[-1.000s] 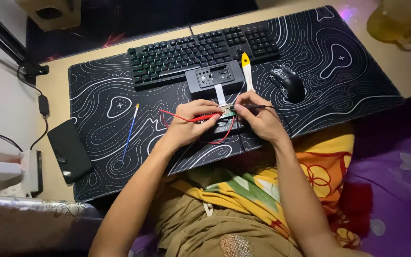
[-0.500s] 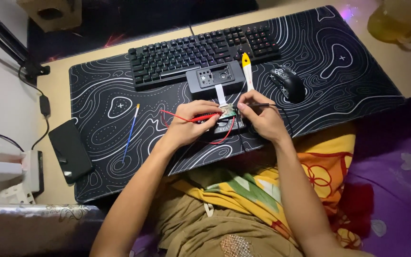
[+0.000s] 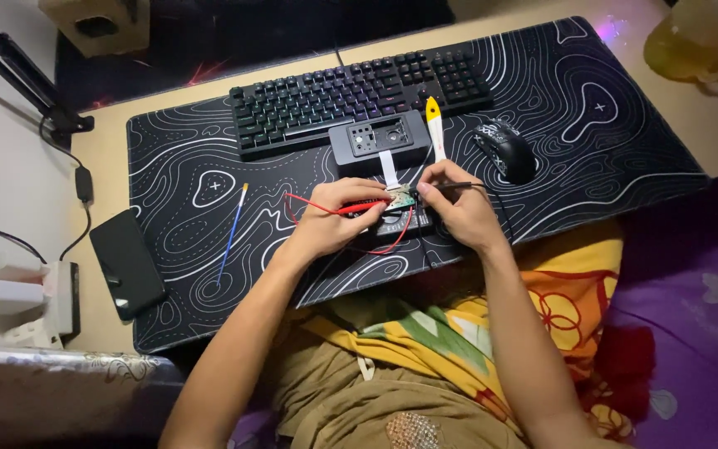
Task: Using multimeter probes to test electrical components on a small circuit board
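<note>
My left hand pinches a red test probe whose red wire loops back to the left and under the hand. My right hand grips a black probe with a black lead running right. Both tips meet over a small green circuit board lying on the black desk mat. A white ribbon cable joins the board to a grey device case just behind it. A dark part sits under the board, mostly hidden by my hands.
A black keyboard lies behind the grey case. A yellow-and-white handled tool and a black mouse are to the right. A thin blue-handled brush and a black phone lie left. A yellow jug stands far right.
Both hands stay over the circuit board with only slight shifts of the probes. Nothing was picked up or let go.
</note>
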